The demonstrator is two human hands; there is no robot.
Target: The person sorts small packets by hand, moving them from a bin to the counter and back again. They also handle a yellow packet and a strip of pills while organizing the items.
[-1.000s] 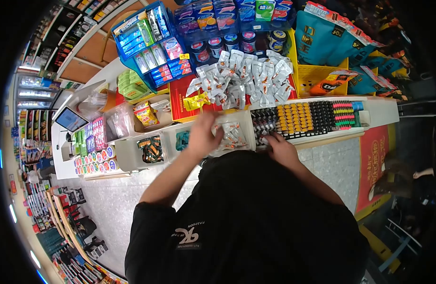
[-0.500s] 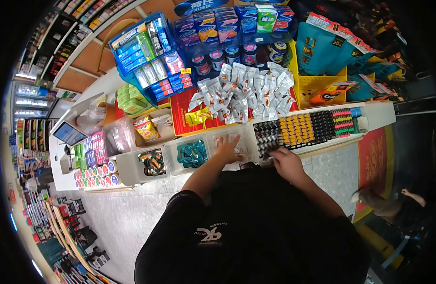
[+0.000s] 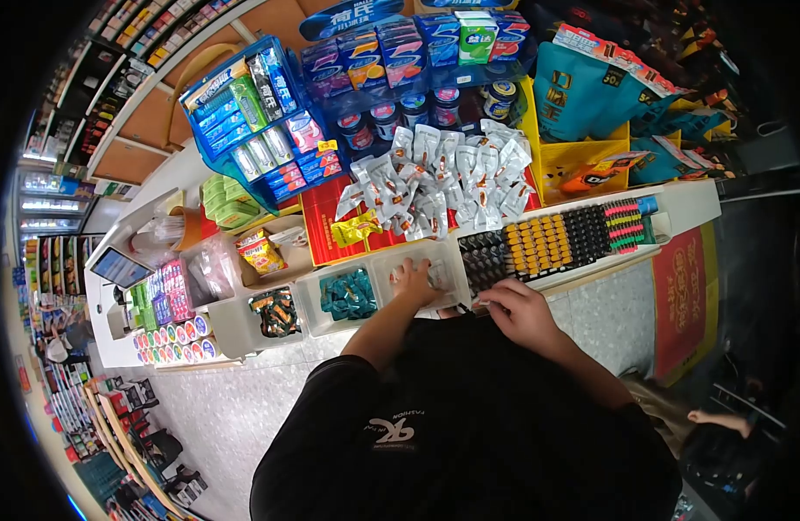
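My left hand (image 3: pixel 415 284) reaches down into a clear plastic bin (image 3: pixel 382 276), its fingers apart over a few small pale and reddish packets (image 3: pixel 435 276). At the front edge of a tray of tightly packed rows of what look like lighters (image 3: pixel 539 247), black, yellow and pink-green, is my right hand (image 3: pixel 517 308). Its fingers are curled together, and anything between them is too small to make out. Left of my left hand, teal-wrapped sweets (image 3: pixel 348 293) fill the neighbouring bin, and dark-wrapped sweets (image 3: pixel 275 313) lie in the one beyond.
Silver sachets (image 3: pixel 434 178) are heaped on a red box behind the bins. A blue gum rack (image 3: pixel 252 122) stands at the back left, and teal snack bags (image 3: pixel 591 91) at the back right. Round tubs (image 3: pixel 176 339) line the counter's left end. Another person's arm (image 3: pixel 721 423) shows at lower right.
My right hand has drawn back from the black lighters to the tray's front edge. My left hand's fingers have bent lower into the bin. The other person has moved nearer on the right.
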